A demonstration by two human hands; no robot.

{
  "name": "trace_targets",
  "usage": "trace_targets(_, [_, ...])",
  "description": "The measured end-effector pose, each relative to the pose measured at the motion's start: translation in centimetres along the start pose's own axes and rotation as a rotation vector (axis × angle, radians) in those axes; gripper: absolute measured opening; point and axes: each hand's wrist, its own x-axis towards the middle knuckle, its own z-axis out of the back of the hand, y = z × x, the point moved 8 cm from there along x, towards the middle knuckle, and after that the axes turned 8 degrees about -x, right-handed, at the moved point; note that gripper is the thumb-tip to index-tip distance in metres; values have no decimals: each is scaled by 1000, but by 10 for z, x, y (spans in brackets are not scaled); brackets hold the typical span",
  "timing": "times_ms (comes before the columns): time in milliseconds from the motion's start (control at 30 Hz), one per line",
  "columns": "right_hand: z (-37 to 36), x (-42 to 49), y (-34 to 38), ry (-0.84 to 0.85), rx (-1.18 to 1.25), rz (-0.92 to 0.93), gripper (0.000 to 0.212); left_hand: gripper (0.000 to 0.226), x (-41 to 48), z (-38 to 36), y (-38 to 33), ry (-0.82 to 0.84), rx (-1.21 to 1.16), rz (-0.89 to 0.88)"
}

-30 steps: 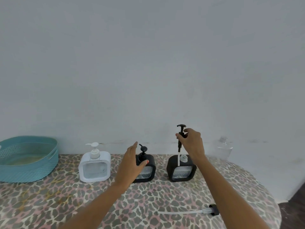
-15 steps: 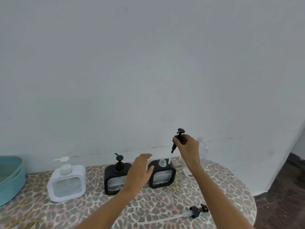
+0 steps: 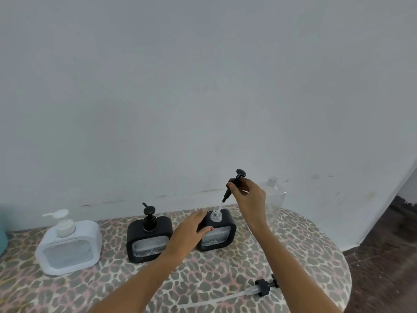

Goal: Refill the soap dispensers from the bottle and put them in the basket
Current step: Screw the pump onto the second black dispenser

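Observation:
Three square soap dispensers stand on the leopard-print table (image 3: 304, 251): a white one (image 3: 68, 243) at left, a black one (image 3: 149, 237) in the middle with its pump on, and a black one (image 3: 220, 231) at right with an open neck. My right hand (image 3: 247, 195) pinches the black pump (image 3: 232, 186) lifted above that neck, its tube tip still dipping into the opening. My left hand (image 3: 191, 231) grips the open dispenser's left side. A clear refill bottle (image 3: 275, 197) stands uncapped behind my right hand.
A loose black pump with a long clear tube (image 3: 250, 292) lies near the table's front right edge. A sliver of the teal basket (image 3: 1, 236) shows at the far left. The wall rises right behind the table. Dark floor lies to the right.
My view swung right, so the basket slid almost out of frame. My left hand moved from the middle dispenser onto the right one, and my right hand tilted the lifted pump.

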Motion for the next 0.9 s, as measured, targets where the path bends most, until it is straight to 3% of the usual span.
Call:
trace_targets(467, [-48,-29,-35,192,-206,16,37,53,6,4,3,-41,-97,-15])
trace_targets(700, [-55,-41,-44,206,-250,13,27,52,8,4,4,-57,-121,-22])
trace_targets(900, [-59,-43,-45,201,-286,-8,36,51,7,3,6,-58,-182,-19])
